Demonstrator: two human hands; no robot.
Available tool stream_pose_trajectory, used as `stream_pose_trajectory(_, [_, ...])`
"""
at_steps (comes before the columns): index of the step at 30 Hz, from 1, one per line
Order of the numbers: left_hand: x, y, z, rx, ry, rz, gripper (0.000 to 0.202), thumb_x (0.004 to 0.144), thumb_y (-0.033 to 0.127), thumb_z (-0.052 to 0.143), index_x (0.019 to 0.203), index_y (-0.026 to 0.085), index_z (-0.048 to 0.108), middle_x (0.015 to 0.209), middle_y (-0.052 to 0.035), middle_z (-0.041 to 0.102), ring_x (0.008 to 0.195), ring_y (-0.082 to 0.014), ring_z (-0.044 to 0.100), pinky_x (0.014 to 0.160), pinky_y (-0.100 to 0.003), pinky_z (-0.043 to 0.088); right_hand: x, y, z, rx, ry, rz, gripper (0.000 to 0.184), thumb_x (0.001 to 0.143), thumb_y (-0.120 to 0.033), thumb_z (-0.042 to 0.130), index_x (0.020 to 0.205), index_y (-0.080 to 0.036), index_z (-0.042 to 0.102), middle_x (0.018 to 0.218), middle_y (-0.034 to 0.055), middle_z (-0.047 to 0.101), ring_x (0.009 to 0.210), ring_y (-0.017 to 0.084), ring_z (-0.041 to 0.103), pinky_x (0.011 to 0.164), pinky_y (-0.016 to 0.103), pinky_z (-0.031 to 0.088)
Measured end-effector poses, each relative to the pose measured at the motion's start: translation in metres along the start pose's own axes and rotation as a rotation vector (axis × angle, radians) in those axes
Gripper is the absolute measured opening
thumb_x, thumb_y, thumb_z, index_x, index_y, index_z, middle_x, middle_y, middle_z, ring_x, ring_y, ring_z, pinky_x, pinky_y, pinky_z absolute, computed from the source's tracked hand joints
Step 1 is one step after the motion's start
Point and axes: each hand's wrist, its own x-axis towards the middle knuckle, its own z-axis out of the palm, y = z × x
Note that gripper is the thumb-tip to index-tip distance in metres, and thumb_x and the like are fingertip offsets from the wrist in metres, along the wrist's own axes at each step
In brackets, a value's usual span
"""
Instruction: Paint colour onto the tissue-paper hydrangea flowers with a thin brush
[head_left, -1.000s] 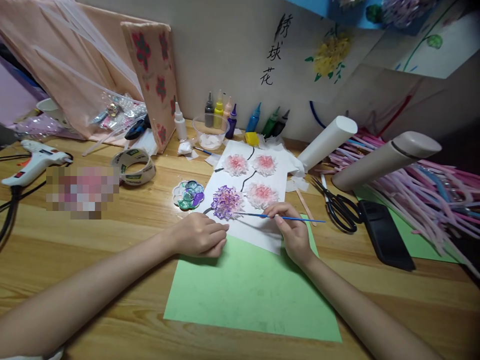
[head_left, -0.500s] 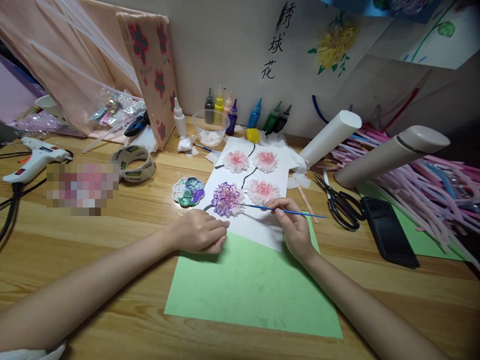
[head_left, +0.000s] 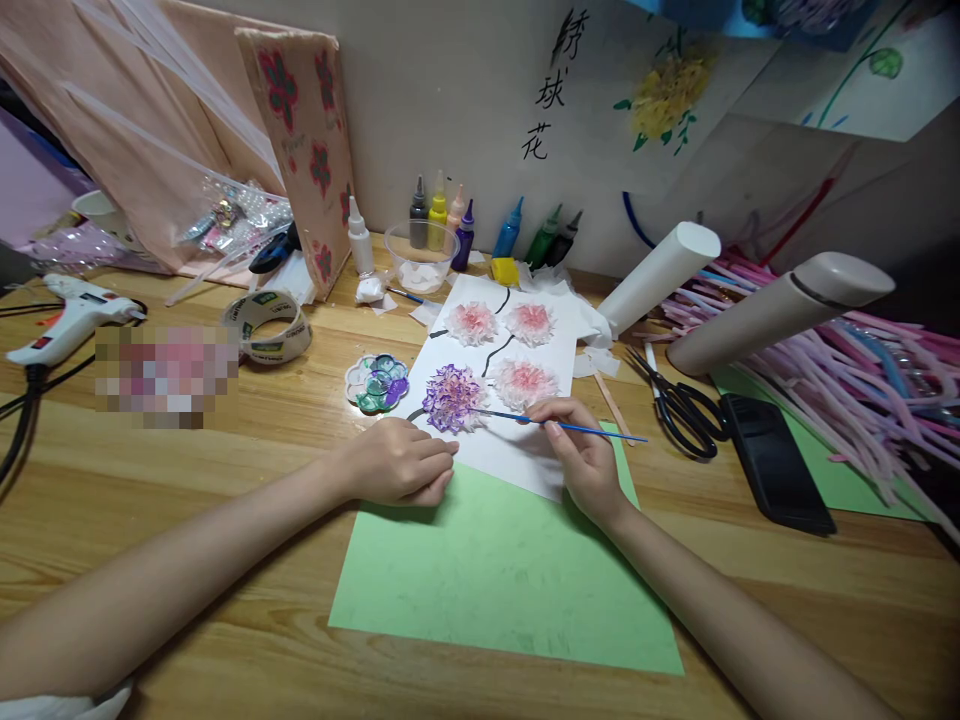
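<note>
My right hand [head_left: 585, 455] pinches a thin blue paintbrush [head_left: 577, 427], its tip at the purple-tinted paper flower [head_left: 454, 398]. That flower stands out from a white sheet [head_left: 517, 455], along with three pink paper flowers, one of them [head_left: 526, 382] just above my right fingers. Black painted stems run between them. With fingers curled in, my left hand [head_left: 394, 462] rests at the sheet's lower left edge, and no object shows in it. Under the white sheet lies green paper [head_left: 502, 580]. A flower-shaped palette [head_left: 377, 383] with purple and green paint sits beyond my left hand.
Paint bottles [head_left: 465, 235] and a clear bowl [head_left: 421, 255] line the wall. On the right are scissors [head_left: 686, 405], a phone [head_left: 776, 460], two tall cylinders [head_left: 780, 310] and pipe cleaners [head_left: 832, 400]. Leftward lie a tape roll [head_left: 266, 328] and a glue gun [head_left: 71, 315].
The brush tip has shifted slightly left and down on the purple flower, and its handle end has dipped a little. My left hand stays in place.
</note>
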Motion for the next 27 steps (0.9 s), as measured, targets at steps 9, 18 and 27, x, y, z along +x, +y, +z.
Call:
stream_pose_trajectory(9, [-0.001, 0.000, 0.001, 0.003, -0.002, -0.002, 0.017, 0.084, 0.016, 0.045, 0.075, 0.016, 0.059, 0.077, -0.0020, 0.075, 0.047, -0.0101, 0.061, 0.041, -0.021, 0.043, 0.000, -0.009, 0.000, -0.225, -0.115, -0.205, 0.016, 0.093, -0.022, 0.046, 0.099, -0.025, 0.061, 0.094, 0.0047, 0.068, 0.094, 0.023, 0.061, 0.083, 0.041, 0.047])
stream_pose_trajectory(18, [-0.002, 0.000, 0.001, -0.007, -0.004, -0.003, 0.014, 0.083, 0.015, 0.046, 0.076, 0.016, 0.059, 0.077, -0.0021, 0.074, 0.047, -0.0102, 0.060, 0.040, -0.022, 0.043, 0.000, -0.013, 0.001, -0.263, -0.099, -0.267, 0.018, 0.091, -0.019, 0.046, 0.097, -0.026, 0.062, 0.091, 0.0040, 0.070, 0.089, 0.023, 0.062, 0.079, 0.039, 0.048])
stream_pose_trajectory(27, [-0.001, 0.000, 0.000, -0.012, -0.001, -0.001, 0.017, 0.084, 0.016, 0.046, 0.074, 0.016, 0.060, 0.078, -0.0020, 0.075, 0.046, -0.0109, 0.060, 0.040, -0.023, 0.044, -0.002, -0.014, 0.000, -0.246, -0.044, -0.302, 0.019, 0.090, -0.018, 0.044, 0.093, -0.025, 0.061, 0.086, 0.0041, 0.069, 0.085, 0.023, 0.062, 0.075, 0.039, 0.048])
